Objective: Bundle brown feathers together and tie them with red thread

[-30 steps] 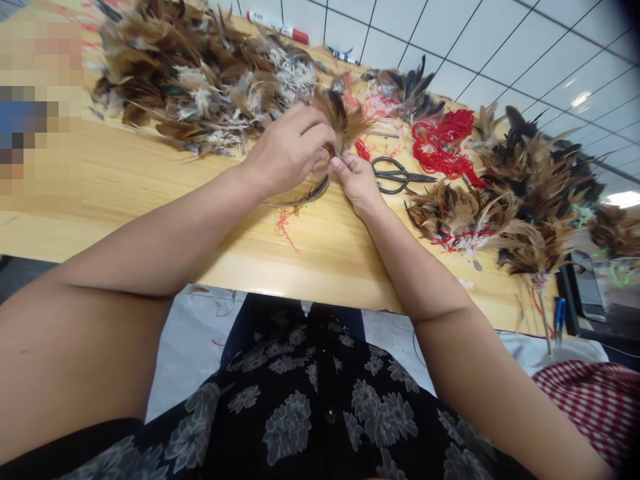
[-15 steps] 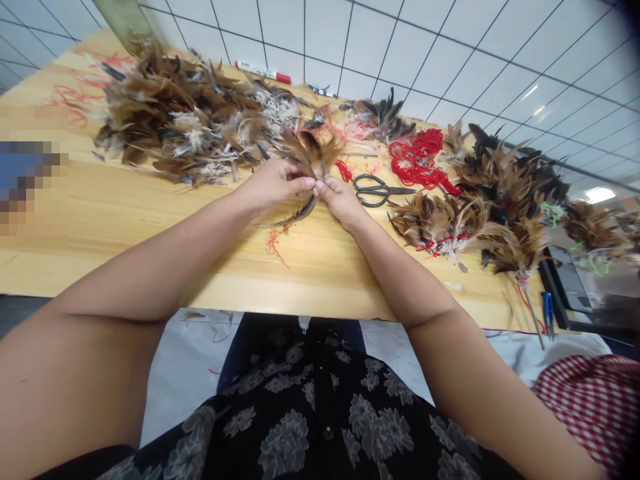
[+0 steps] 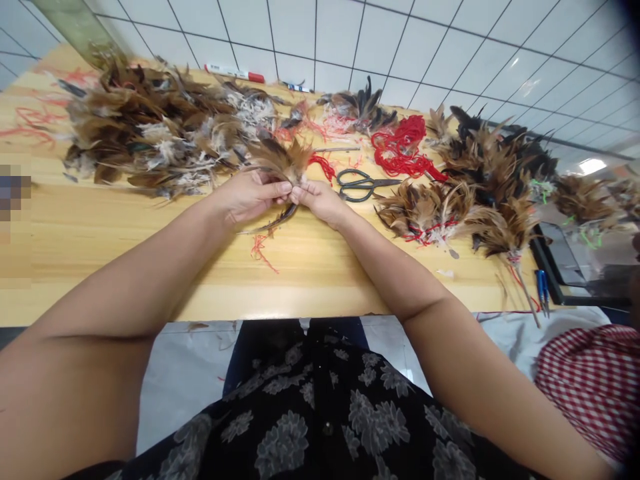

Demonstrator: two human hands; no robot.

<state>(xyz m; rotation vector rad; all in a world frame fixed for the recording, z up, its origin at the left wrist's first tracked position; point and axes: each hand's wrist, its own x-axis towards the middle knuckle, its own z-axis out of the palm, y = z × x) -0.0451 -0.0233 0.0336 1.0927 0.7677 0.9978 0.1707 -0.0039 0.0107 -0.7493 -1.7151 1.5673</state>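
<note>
Between my fingers is a small bunch of brown feathers (image 3: 281,160), its tips fanned upward and away from me. My left hand (image 3: 257,195) pinches the base of the bunch from the left. From the right, my right hand (image 3: 320,200) pinches the same base, and the two thumbs nearly touch. A dark, curved feather (image 3: 286,216) hangs below the fingers. Just right of my right hand lie black-handled scissors (image 3: 363,185), and a tangle of thin red strings (image 3: 261,252) rests on the table below my hands.
A large heap of brown feathers (image 3: 150,127) covers the table's (image 3: 320,287) back left. Behind the scissors lies a bundle of red cord (image 3: 400,148). Tied feather bunches (image 3: 425,210) and a feather piece on a stick (image 3: 525,293) lie right, near blue-handled snips (image 3: 542,290). A marker (image 3: 234,72) lies by the tiled wall.
The view has shifted, so the table things appear farther left. Both hands keep their pinch on the feather bunch, with little visible change in the fingers.
</note>
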